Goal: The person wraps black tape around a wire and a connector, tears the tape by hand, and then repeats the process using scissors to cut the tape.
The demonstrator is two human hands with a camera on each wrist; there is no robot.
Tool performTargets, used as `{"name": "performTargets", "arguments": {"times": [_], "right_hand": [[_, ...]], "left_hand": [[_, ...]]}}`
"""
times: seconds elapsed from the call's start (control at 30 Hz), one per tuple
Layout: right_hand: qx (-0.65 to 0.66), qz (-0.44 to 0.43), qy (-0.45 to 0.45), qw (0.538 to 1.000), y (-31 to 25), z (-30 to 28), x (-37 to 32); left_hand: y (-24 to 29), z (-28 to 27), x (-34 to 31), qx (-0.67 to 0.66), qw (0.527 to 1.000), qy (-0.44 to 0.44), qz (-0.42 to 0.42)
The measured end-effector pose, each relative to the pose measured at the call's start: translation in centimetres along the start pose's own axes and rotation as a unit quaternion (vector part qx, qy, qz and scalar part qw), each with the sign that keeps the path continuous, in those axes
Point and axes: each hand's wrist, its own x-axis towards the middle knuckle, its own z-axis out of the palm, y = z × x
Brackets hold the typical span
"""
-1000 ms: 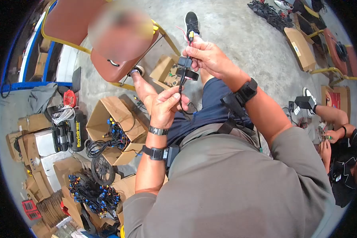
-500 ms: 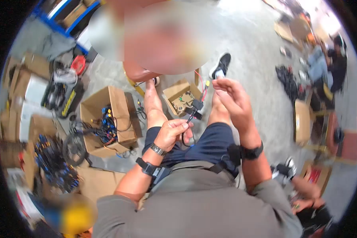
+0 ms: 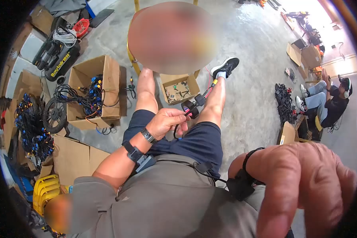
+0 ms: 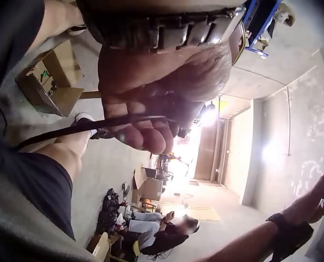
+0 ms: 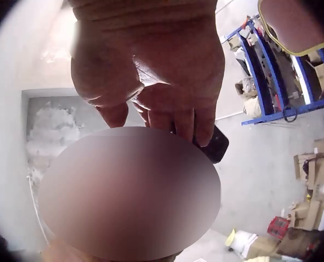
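My left hand point(image 3: 166, 123) pinches a black cable point(image 3: 176, 133) between thumb and fingers above my lap. From it extends a small black box point(image 3: 200, 100) beside a round black ring-shaped part point(image 3: 190, 108). Past the box, a yellow connector point(image 3: 215, 82) and a thin red wire reach over my shin. In the left wrist view the cable point(image 4: 69, 130) runs across the curled fingers. My right hand point(image 3: 301, 186) is raised close to the head camera, fingers pointing down. In the right wrist view its fingertips are beside a blurred face, and a black block point(image 5: 219, 146) shows behind them.
A small cardboard box point(image 3: 186, 99) with loose parts stands between my feet. Left are a larger carton point(image 3: 113, 87) of cables, a wheel point(image 3: 54, 115), more bundled cables point(image 3: 33, 131) and an air compressor point(image 3: 59, 59). A seated person point(image 3: 339, 97) is at the right.
My right hand has let go of the connector end and risen up and right, close to the head camera. The left hand still holds the cable; the head view has shifted.
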Motion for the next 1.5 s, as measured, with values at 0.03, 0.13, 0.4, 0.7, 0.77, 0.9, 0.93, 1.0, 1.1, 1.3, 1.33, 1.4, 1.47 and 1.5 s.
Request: {"name": "performTargets", "arguments": {"times": [0.03,0.13,0.4,0.7,0.77,0.9,0.93,1.0,1.1,1.3,1.33,1.4,1.47,1.5], "right_hand": [[0.001,0.000,-0.001,1.000,0.0,-0.2,0.2],[0.001,0.004,-0.002,1.000,0.2,-0.4,0.3],[0.009,0.004,-0.005,1.000,1.9,-0.2,0.4],[-0.141,-0.019,0.132,0.981,5.6,-6.2,-2.2],[-0.226,0.022,0.216,0.950,7.2,-9.7,-6.7],[-0.258,0.252,0.374,0.854,10.1,-13.7,-16.3],[-0.261,0.303,0.370,0.839,10.8,-13.7,-17.1],[-0.289,0.317,0.340,0.837,13.1,-12.7,-17.9],[-0.248,0.307,0.273,0.877,14.2,-11.6,-18.1],[-0.203,0.399,0.232,0.864,13.1,-11.1,-15.8],[-0.203,0.412,0.231,0.858,12.8,-10.9,-15.4],[-0.171,0.364,0.249,0.881,13.8,-11.0,-15.9],[-0.157,0.331,0.264,0.892,14.4,-11.1,-16.3],[-0.161,0.320,0.272,0.893,14.6,-11.1,-16.4]], "left_hand": [[0.1,0.2,0.0,-0.012,1.000,-0.004,-0.002],[0.7,0.4,0.0,0.014,1.000,-0.006,-0.004],[-0.2,0.0,0.4,-0.020,1.000,-0.012,-0.007],[1.3,0.2,0.0,0.011,0.999,-0.003,0.049],[1.6,0.2,-0.4,0.002,0.998,0.002,0.057],[2.1,-0.2,-0.6,0.000,0.996,-0.017,0.083],[2.2,0.0,-0.6,0.012,0.997,-0.011,0.071],[2.3,0.1,-0.5,0.024,0.997,-0.022,0.070],[2.5,0.4,-0.5,0.036,0.997,-0.036,0.060],[2.1,0.7,-0.8,0.060,0.997,-0.043,0.036],[2.1,0.6,-0.8,0.060,0.997,-0.043,0.031],[2.1,0.4,-0.9,0.058,0.997,-0.041,0.028],[2.2,0.4,-0.9,0.069,0.996,-0.037,0.030],[2.3,0.4,-1.0,0.075,0.996,-0.036,0.030]]}}
